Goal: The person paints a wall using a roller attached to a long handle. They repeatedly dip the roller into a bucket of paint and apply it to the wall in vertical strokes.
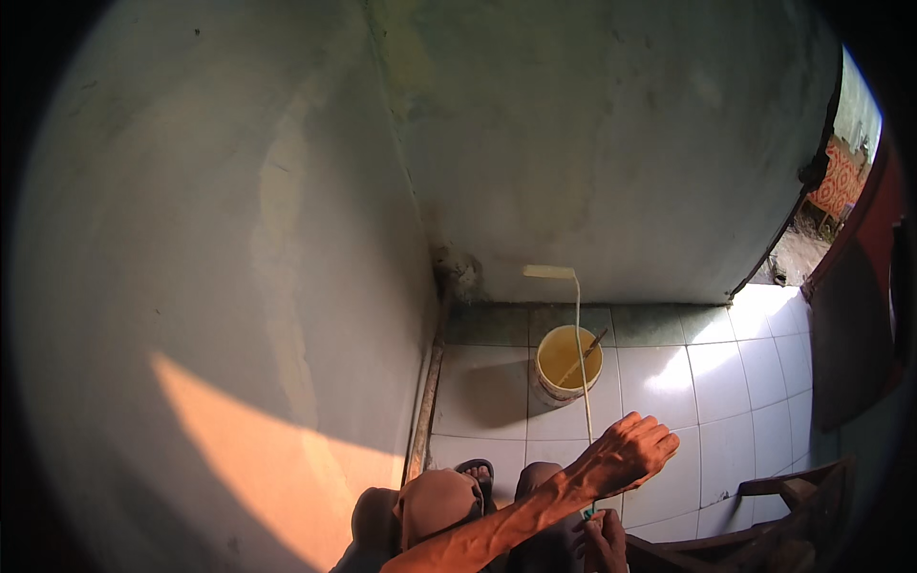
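My right hand [603,541], low in the picture, is closed on the green handle [589,514] of a paint roller. The roller's long thin rod [582,358] runs up past a bucket to a pale roller sleeve [549,272] in front of the back wall. My left hand [640,445] reaches across above the right one, its fingers curled; whether it holds anything is hidden. Beyond my hands, a round bucket [541,390] stands on the tiles with yellowish contents and a stick [597,342] leaning in it.
A patchy wall [215,251] rises at the left and meets the back wall [609,179]. White floor tiles [655,401] lie below. Wooden furniture [795,494] stands at the lower right, and a dark red panel [860,215] is at the right edge. My knees are near the bottom.
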`<state>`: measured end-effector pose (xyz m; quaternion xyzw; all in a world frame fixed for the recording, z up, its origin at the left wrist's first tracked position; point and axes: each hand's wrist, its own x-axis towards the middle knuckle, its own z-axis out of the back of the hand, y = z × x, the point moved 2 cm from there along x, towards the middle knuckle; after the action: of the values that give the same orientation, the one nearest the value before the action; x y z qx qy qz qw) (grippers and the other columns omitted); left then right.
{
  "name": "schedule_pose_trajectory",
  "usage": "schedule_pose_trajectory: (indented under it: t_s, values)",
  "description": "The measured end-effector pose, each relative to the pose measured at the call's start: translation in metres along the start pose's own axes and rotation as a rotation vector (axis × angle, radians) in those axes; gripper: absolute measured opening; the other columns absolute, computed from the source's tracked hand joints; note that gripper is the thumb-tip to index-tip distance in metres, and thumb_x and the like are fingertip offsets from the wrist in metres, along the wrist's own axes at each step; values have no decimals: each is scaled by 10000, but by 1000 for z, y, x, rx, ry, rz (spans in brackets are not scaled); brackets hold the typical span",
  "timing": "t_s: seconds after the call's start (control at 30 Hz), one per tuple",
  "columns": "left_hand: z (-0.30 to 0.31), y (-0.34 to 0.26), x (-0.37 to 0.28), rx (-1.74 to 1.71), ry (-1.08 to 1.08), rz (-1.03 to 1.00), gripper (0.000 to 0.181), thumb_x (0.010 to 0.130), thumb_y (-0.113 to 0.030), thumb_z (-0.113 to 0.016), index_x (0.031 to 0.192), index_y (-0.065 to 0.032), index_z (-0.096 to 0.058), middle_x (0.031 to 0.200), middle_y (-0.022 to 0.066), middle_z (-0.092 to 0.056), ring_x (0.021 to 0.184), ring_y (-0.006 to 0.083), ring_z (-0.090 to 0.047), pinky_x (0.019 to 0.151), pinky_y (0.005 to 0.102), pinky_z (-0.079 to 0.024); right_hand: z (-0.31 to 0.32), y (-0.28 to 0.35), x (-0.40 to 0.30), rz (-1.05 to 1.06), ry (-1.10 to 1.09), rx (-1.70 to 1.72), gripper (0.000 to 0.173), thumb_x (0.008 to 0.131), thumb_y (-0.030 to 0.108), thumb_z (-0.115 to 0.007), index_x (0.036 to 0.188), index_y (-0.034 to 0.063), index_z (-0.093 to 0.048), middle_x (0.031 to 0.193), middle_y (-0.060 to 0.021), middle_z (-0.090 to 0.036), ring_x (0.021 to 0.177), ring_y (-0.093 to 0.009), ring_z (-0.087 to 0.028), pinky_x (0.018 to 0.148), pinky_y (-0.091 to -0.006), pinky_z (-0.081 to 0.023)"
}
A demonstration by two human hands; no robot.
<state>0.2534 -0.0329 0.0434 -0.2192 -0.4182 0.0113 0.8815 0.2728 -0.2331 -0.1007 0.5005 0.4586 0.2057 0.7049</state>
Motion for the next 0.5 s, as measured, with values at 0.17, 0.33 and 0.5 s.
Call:
schedule_pose_trajectory:
  t_s: [0.17, 0.33, 0.5]
  values:
    - [8, 0, 6, 17, -8, 0, 35, 878, -54, -635, 866, -30, -612, 715, 47, -548, 705, 180, -585, 676, 320, -471, -56, 6, 43, 155, -40, 131, 311, 1030, 363, -568, 975, 59, -530, 647, -18, -526, 516, -110, -489, 454, -284, -411]
    - [12, -5, 11, 41, 30, 22, 110, 911, -132, -692, 926, -30, -653, 736, 33, -574, 715, 176, -582, 690, 320, -482, -131, -1, 122, 279, -18, 180, 278, 1038, 292, -578, 1046, 34, -475, 655, -21, -522, 495, -85, -455, 427, -256, -381]
    - [23, -6, 11, 70, -47, 9, 99, 887, -95, -677, 934, -18, -636, 747, 39, -568, 720, 172, -578, 700, 316, -482, -190, 25, 194, 406, 76, 183, 387, 1038, 377, -580, 1091, 2, -500, 657, -34, -532, 489, -79, -464, 430, -260, -400]
